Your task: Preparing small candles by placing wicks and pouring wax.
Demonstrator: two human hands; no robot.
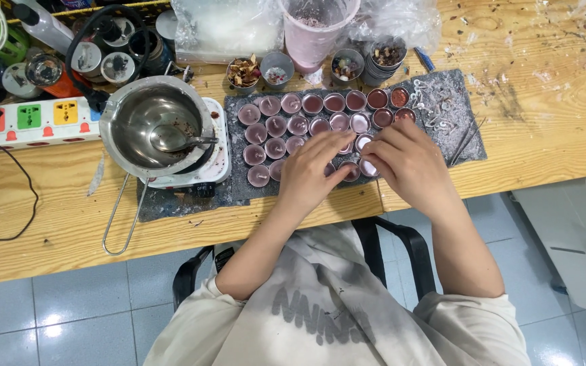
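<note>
A long wooden surface (49, 224) runs across the upper half of the frame. On it, in the middle, lies a dark mat (456, 102). Left of the middle sits a shiny metal pot (145, 122) with a spoon (171, 139) inside, on a small white hot plate (218, 166). A white power strip (32, 122) lies at the far left. A tall pink cup (313, 34) stands at the top middle.

Rows of small round cups (286, 122) with pink wax fill the mat. Both hands meet over the lower right rows. The left hand (310, 173) and the right hand (408, 159) curl their fingers down onto the little cups there. I cannot tell if either one is gripping a cup.
</note>
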